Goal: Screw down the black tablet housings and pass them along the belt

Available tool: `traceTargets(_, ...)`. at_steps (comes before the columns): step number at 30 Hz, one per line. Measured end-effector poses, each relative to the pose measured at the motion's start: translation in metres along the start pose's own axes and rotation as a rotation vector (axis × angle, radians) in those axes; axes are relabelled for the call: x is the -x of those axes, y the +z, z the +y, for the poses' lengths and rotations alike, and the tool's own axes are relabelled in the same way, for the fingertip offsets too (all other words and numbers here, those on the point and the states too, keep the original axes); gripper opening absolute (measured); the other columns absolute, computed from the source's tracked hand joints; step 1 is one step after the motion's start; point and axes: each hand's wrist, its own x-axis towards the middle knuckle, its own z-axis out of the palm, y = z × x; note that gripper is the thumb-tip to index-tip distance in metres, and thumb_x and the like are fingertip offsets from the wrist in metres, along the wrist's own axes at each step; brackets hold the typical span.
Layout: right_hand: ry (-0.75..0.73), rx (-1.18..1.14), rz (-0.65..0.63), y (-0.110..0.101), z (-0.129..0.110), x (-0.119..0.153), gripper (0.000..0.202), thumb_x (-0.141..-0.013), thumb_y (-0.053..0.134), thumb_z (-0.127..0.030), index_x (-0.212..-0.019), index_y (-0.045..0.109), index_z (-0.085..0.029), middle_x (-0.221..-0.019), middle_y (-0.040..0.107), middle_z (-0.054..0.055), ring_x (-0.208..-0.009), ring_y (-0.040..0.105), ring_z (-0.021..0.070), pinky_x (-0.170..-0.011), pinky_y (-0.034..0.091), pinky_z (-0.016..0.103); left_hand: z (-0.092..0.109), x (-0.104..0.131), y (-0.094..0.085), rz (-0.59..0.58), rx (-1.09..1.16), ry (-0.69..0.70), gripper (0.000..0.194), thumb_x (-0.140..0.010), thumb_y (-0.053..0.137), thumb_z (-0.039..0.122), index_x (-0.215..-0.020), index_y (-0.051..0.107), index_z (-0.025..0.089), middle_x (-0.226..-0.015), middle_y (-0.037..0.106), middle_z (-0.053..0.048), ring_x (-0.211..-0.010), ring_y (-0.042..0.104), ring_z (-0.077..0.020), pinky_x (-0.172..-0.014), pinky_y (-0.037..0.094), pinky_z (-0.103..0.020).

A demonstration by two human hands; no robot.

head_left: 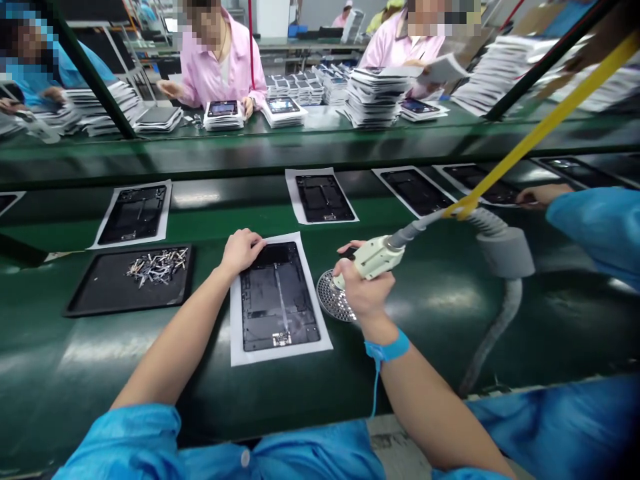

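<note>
A black tablet housing (280, 300) lies on a white sheet (240, 357) in front of me, a thin strip running down its middle and a small board at its near end. My left hand (243, 250) holds its far left corner, fingers curled over the edge. In my right hand (367, 287) is a pale green electric screwdriver (380, 257), fingers wrapped round its body; its tip is hidden. Under that hand, just right of the housing, sits a round perforated metal dish (330, 303). A blue band (387, 347) circles my right wrist.
A black tray (110, 283) of small loose strips stands left. Beyond, more housings (323, 197) lie on sheets along the green bench. A yellow strap (550, 120) and grey hose (500, 327) hang at right. A co-worker's hand (543, 195) reaches in there; other people sit opposite.
</note>
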Motion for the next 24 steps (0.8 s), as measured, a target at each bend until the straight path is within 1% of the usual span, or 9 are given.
traceTargets(5,-0.016,0.039,0.008,-0.001,0.004,0.0,0.024,-0.081,0.073,-0.021,-0.104,0.066,-0.021,-0.086,0.072,-0.001,-0.052,0.064,0.0099,-0.053,0.058,0.027,-0.003,0.004,0.003,0.019,0.019,0.02,0.028,-0.098,0.057,0.041,-0.093,0.078,0.022,-0.096,0.071,-0.008,-0.096,0.063,-0.0263,-0.088,0.049,-0.038)
traceTargets(14,-0.03,0.042,0.022,0.0,0.006,0.0,0.025,-0.079,0.073,-0.022,-0.103,0.067,-0.022,-0.083,0.071,-0.002,-0.05,0.063,0.0096,-0.052,0.058,0.026,-0.005,0.004,0.005,0.029,0.051,0.023,0.029,-0.097,0.056,0.041,-0.089,0.077,0.022,-0.094,0.071,-0.008,-0.095,0.063,-0.0265,-0.088,0.05,-0.039)
traceTargets(18,-0.026,0.077,0.023,-0.001,0.007,-0.001,0.025,-0.079,0.073,-0.023,-0.103,0.066,-0.022,-0.082,0.071,-0.002,-0.051,0.064,0.0103,-0.052,0.058,0.027,-0.005,0.003,0.006,0.024,0.05,0.025,0.03,-0.098,0.056,0.041,-0.09,0.077,0.022,-0.093,0.071,-0.008,-0.095,0.063,-0.0263,-0.089,0.05,-0.039)
traceTargets(21,-0.037,0.079,0.029,0.0,0.001,0.0,0.022,-0.081,0.073,-0.024,-0.102,0.065,-0.022,-0.082,0.07,-0.002,-0.051,0.063,0.0106,-0.052,0.057,0.027,-0.004,0.004,0.006,0.022,0.053,0.022,0.031,-0.098,0.054,0.041,-0.09,0.077,0.021,-0.093,0.07,-0.009,-0.095,0.063,-0.0263,-0.089,0.05,-0.039)
traceTargets(24,-0.031,-0.011,0.018,0.005,-0.014,0.01,0.02,-0.086,0.071,-0.028,-0.104,0.063,-0.022,-0.085,0.069,0.0,-0.051,0.062,0.0102,-0.051,0.056,0.027,-0.002,0.005,0.005,0.016,0.071,0.025,0.031,-0.098,0.053,0.039,-0.09,0.077,0.021,-0.092,0.07,-0.008,-0.095,0.063,-0.0259,-0.089,0.05,-0.039)
